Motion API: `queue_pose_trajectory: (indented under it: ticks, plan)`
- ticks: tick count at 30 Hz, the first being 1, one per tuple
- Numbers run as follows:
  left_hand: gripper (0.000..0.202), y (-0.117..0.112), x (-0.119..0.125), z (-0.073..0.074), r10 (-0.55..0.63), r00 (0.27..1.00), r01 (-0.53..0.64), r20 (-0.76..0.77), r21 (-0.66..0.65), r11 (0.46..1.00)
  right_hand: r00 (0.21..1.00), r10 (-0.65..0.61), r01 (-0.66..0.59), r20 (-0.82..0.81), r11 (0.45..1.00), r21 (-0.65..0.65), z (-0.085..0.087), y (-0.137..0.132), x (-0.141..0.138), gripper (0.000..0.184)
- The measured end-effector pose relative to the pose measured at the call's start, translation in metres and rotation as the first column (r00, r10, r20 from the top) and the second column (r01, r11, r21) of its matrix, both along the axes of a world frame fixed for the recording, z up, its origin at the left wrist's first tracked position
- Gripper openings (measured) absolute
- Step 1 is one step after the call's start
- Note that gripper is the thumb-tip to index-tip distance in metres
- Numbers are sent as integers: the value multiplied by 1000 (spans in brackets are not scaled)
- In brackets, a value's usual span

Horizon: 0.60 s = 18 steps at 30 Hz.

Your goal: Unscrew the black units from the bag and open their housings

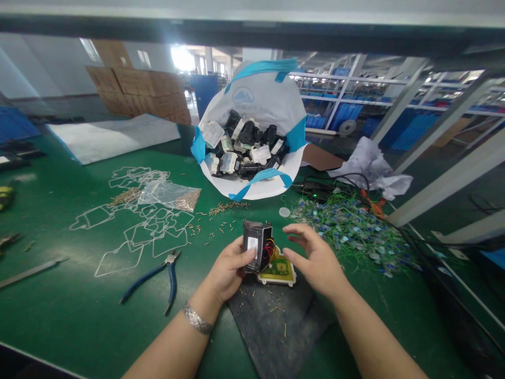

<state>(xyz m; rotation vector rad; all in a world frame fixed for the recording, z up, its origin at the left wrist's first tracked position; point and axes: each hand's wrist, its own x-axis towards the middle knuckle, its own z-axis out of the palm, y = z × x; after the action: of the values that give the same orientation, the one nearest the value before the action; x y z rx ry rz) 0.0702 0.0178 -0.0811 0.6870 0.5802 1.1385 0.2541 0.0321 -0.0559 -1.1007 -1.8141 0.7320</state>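
Observation:
My left hand (pixel 229 268) grips a small black boxy part (pixel 256 243) with a white label, held upright over a dark mat (pixel 276 321). Red and yellow wires run from the part to a yellow-green circuit board (pixel 281 269) lying beside it on the mat. My right hand (pixel 315 258) hovers just right of the part and above the board, fingers spread and holding nothing.
A white bag with blue handles (pixel 252 105) full of similar black parts stands behind. Blue-handled pliers (pixel 158 276), thin white gaskets (pixel 142 226), a clear bag of small pins (pixel 169 196), scattered pins and a heap of green-wired seals (pixel 347 231) lie on the green table.

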Motion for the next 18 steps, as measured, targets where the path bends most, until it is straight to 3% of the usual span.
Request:
queue_pose_trajectory:
  ticks: [4, 9, 13, 18]
  plan:
    - [44, -3, 1, 2, -48, 998, 49, -45, 31, 998, 984, -114, 62, 139, 941, 333, -5, -8, -18, 26]
    - [43, -6, 2, 5, -90, 992, 93, -85, 38, 995, 954, -256, 127, 155, 814, 567, -8, -10, -19, 17]
    - [43, -8, 4, 5, -138, 987, 139, -83, 4, 990, 947, -292, 134, 133, 738, 661, -4, -14, -21, 16]
    - [38, -8, 7, 4, -176, 982, 177, -66, 10, 984, 954, -277, 129, 117, 728, 674, -3, -19, -24, 22]
